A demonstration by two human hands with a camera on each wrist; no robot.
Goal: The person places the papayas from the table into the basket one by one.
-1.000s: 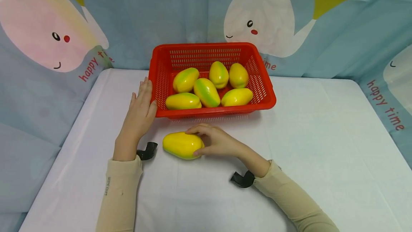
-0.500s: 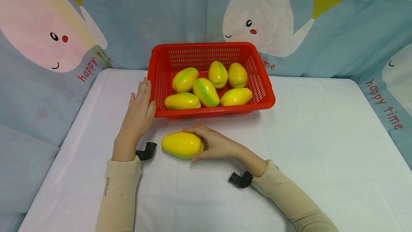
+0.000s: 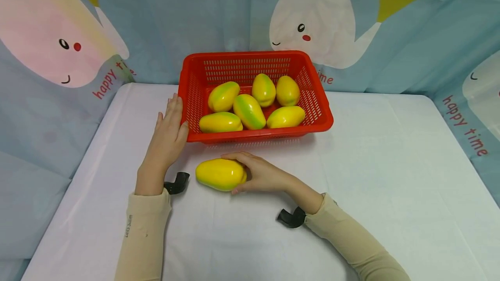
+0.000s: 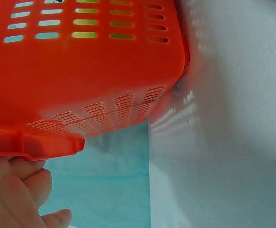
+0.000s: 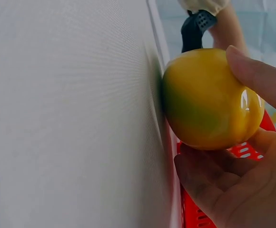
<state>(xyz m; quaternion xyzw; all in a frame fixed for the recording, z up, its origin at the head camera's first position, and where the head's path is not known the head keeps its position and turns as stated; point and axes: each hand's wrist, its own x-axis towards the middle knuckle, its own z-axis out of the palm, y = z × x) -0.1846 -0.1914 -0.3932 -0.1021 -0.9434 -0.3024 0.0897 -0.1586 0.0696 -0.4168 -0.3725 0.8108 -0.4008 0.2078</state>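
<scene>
A glossy yellow toy papaya [image 3: 218,174] lies on its side on the white tablecloth, in front of a red plastic basket [image 3: 258,134]. My right hand [image 3: 267,177] grips its right end. Seen from the right wrist, the thumb is on one side of the papaya [image 5: 209,102] and the fingers [image 5: 200,178] curl round the other. My left hand [image 3: 166,135] rests along the basket's left side with fingers extended. In the left wrist view, that hand [image 4: 14,194] touches the underside of the basket's rim [image 4: 47,147].
Several yellow-green papayas [image 3: 249,112] lie loosely inside the basket. A blue curtain [image 3: 218,12] with whale prints hangs behind and beside the table [image 3: 390,177]. Black wrist mounts [image 3: 291,218] stick out near both beige sleeves.
The fingers and thumb of my right hand have moved a little left, farther round the papaya. My left hand stays at the basket.
</scene>
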